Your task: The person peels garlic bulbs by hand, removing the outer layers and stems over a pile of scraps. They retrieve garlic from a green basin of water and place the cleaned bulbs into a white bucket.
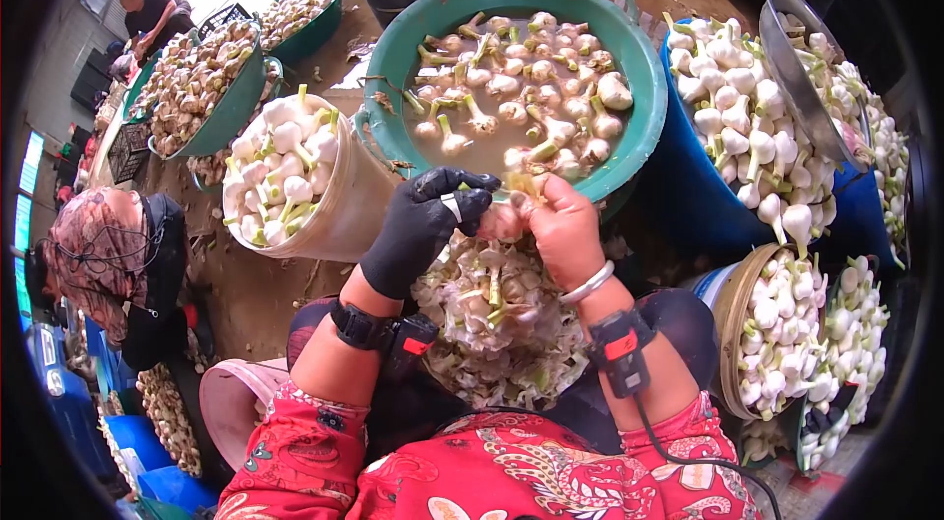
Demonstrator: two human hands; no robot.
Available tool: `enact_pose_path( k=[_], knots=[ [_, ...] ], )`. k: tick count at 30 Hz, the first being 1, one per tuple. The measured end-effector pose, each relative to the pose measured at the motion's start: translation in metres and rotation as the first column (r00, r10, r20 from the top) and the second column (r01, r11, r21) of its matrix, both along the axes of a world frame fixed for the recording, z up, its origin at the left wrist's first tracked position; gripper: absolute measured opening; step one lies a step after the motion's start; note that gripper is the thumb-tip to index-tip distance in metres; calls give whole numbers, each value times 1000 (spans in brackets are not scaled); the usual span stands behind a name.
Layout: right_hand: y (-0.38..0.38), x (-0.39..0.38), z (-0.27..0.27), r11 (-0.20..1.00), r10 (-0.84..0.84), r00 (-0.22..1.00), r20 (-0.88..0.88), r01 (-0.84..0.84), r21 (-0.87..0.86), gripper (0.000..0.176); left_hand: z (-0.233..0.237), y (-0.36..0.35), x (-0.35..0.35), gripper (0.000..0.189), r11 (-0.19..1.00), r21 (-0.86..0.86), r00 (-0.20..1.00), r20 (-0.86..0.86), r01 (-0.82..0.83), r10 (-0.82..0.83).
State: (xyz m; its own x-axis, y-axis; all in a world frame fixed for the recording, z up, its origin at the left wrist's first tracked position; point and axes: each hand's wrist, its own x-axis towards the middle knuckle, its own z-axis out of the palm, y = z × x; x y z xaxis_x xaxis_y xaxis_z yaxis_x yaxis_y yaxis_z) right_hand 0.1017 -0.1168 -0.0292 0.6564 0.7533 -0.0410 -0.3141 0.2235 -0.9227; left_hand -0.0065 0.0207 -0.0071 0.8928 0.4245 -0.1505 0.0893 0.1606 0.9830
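Note:
My left hand point(423, 225), in a black glove with a white band on one finger, is closed on a pinkish garlic bulb point(501, 222). Bare and closed on the same bulb from the other side is my right hand point(565, 230). Both hands meet just over the near rim of a green tub point(646, 107), where garlic bulbs point(556, 132) float in cloudy water. Below the hands, between my knees, lies a heap of garlic skins and peelings point(501, 323) with a stemmed bulb on top.
A white bucket of peeled garlic point(344, 201) stands left of the tub. On the right are a blue barrel point(688, 196) and a tan bucket point(725, 323), both full of garlic. A person in a patterned head covering point(93, 245) bends at the left; another person point(152, 14) is farther back.

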Motion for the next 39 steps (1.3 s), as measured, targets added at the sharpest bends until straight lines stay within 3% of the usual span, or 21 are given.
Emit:
enact_pose_path(
  k=[1, 2, 4, 5, 6, 8, 10, 12, 14, 17, 22, 25, 27, 31, 33, 34, 36, 39],
  knots=[
    [-7, -2, 9, 948, -156, 779, 607, 291, -131, 7, 0, 0, 2, 22, 997, -55, 998, 30, -58, 59],
    [-7, -4, 6, 949, -153, 780, 607, 287, -129, 7, 1, 2, 1, 22, 997, -53, 998, 30, -62, 64],
    [-12, -6, -7, 988, 152, 588, 795, -78, -131, 1, 2, 9, 0, 22, 986, -43, 985, 61, -159, 162],
    [-16, -10, -13, 889, 456, 490, 743, -286, -357, 9, 2, 11, -1, 22, 982, -96, 984, 58, -163, 169],
    [-18, -17, -18, 765, 642, 481, 597, -347, -543, 14, 4, 12, -2, 22, 982, -94, 983, 59, -165, 171],
    [-25, -18, -19, 716, 671, 485, 561, -228, -660, 19, 5, 10, -3, 29, 980, -133, 987, 44, -150, 157],
    [-22, -3, -8, 745, 572, 617, 541, -115, -657, 31, 4, 6, -4, 29, 980, -141, 987, 47, -143, 151],
    [-17, 4, -10, 914, 205, 892, 403, -26, -406, 50, 4, 4, -3, 29, 980, -147, 988, 56, -133, 142],
    [-15, -2, 4, 998, 65, 997, -41, -64, 12, 44, 6, 1, -2, 27, 986, -165, 994, 98, -28, 44],
    [-16, 2, 4, 988, 155, 985, -75, -153, 29, 48, 16, -12, 3, 28, 974, -225, 994, 102, -4, 27],
    [-14, 1, -3, 994, 107, 994, -4, -107, 12, 47, 10, -8, 7, 31, 988, -152, 998, 59, 8, 1],
    [-14, 3, -6, 998, 67, 984, -162, -63, 31, 43, 11, -8, 6, 34, 980, -198, 998, 67, 32, -19],
    [-16, 5, -2, 983, 129, 911, -391, -65, 174, 41, 10, -10, 4, 36, 970, -241, 996, 85, 40, -20],
    [-14, 2, -3, 995, 67, 934, -350, -35, 97, 42, 9, -13, 6, 34, 957, -290, 996, 69, -27, 49],
    [-10, -2, -6, 1000, -24, 998, -60, 24, -8, 48, 6, -13, 7, 31, 950, -310, 996, 55, -50, 71],
    [-10, -4, -8, 1000, -22, 998, -60, 21, -9, 48, 1, -12, 8, 30, 950, -309, 999, 23, -39, 49],
    [-10, -5, -12, 1000, -26, 990, 139, 27, -8, 56, -6, -9, 8, 29, 951, -308, 1000, -5, -28, 28],
    [-11, -6, -10, 1000, -10, 993, 114, 13, -19, 52, -6, -6, 5, 25, 977, -214, 1000, -30, -2, -5]
  ],
)
